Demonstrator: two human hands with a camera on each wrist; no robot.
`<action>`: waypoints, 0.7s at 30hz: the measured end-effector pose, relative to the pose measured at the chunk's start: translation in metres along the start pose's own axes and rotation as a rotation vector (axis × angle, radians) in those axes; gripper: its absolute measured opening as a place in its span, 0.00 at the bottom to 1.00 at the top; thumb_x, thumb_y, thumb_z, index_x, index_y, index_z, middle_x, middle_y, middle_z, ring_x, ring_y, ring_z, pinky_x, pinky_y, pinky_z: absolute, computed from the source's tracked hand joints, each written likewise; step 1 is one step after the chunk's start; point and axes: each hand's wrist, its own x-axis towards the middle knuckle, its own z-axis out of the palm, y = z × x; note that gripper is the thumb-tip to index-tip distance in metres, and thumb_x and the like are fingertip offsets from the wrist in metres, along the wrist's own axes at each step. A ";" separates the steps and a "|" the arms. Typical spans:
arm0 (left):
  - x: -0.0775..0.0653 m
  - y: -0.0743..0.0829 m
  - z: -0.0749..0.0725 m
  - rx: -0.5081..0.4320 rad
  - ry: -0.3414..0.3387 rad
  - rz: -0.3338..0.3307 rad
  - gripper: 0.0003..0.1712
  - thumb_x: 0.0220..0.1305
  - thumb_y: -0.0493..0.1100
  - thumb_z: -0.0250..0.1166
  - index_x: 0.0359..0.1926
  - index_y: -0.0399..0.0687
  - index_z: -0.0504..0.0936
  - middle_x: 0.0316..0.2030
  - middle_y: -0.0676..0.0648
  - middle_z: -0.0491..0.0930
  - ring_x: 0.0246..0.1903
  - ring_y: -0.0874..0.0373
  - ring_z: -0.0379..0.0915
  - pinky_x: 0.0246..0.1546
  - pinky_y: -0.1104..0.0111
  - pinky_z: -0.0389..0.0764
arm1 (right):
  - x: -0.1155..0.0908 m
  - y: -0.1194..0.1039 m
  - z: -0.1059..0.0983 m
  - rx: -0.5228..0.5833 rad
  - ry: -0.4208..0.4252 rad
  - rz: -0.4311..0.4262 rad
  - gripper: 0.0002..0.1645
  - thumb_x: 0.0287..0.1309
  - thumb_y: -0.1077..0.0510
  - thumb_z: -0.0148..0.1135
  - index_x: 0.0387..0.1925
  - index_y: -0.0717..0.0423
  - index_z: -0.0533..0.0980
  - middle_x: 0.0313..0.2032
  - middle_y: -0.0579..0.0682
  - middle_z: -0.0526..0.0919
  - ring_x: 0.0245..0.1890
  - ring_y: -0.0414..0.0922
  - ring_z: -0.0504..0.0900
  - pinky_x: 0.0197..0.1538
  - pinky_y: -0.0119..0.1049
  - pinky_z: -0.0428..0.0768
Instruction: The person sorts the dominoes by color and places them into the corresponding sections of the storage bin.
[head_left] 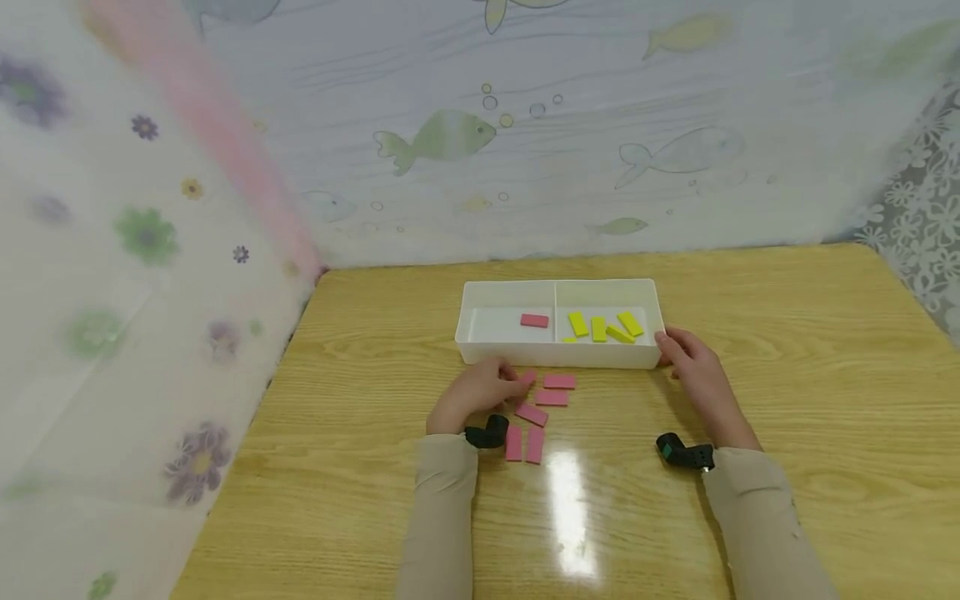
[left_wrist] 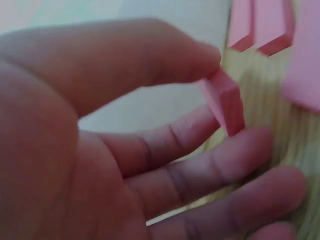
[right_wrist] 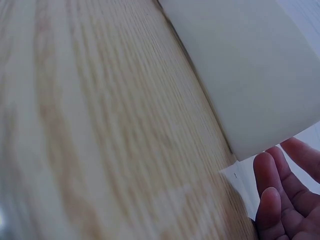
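Note:
My left hand (head_left: 483,387) is just in front of the white two-compartment box (head_left: 506,354). It pinches a small pink block (left_wrist: 230,105) between thumb and fingers, while the lower fingers spread below it. Several more pink blocks (head_left: 552,398) lie on the table beside and below that hand. At the box's right end is my right hand (head_left: 696,367), its thumb at the rim and its fingertips against the outer end wall. One pink block (head_left: 535,321) lies in the left compartment. Several yellow blocks (head_left: 598,328) lie in the right compartment.
The wooden table (head_left: 810,358) runs back to a wall covering (head_left: 555,208) printed with fish. A flower-patterned sheet (head_left: 150,333) borders the left side. Each wrist carries a black camera (head_left: 491,432). A bright reflection shows on the tabletop between the forearms.

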 end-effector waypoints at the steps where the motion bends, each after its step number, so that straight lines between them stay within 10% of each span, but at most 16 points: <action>1: 0.000 -0.002 -0.003 -0.060 -0.021 0.003 0.19 0.54 0.58 0.61 0.32 0.47 0.74 0.25 0.50 0.75 0.22 0.57 0.72 0.24 0.69 0.74 | 0.000 0.000 0.000 0.000 0.001 -0.001 0.43 0.58 0.32 0.39 0.64 0.57 0.57 0.46 0.58 0.70 0.44 0.49 0.67 0.41 0.38 0.68; 6: 0.000 -0.006 -0.011 -0.182 -0.068 0.036 0.19 0.56 0.56 0.61 0.39 0.46 0.73 0.31 0.45 0.78 0.28 0.52 0.74 0.28 0.66 0.76 | 0.000 0.000 0.001 -0.006 0.002 -0.007 0.42 0.58 0.32 0.39 0.64 0.57 0.57 0.46 0.58 0.70 0.43 0.48 0.67 0.41 0.37 0.68; 21: 0.005 -0.006 -0.008 0.008 0.029 0.189 0.09 0.60 0.42 0.58 0.42 0.50 0.77 0.34 0.52 0.74 0.31 0.60 0.70 0.33 0.69 0.73 | -0.002 -0.001 -0.001 0.000 -0.018 0.015 0.44 0.57 0.31 0.38 0.64 0.57 0.56 0.48 0.59 0.69 0.45 0.49 0.66 0.42 0.37 0.68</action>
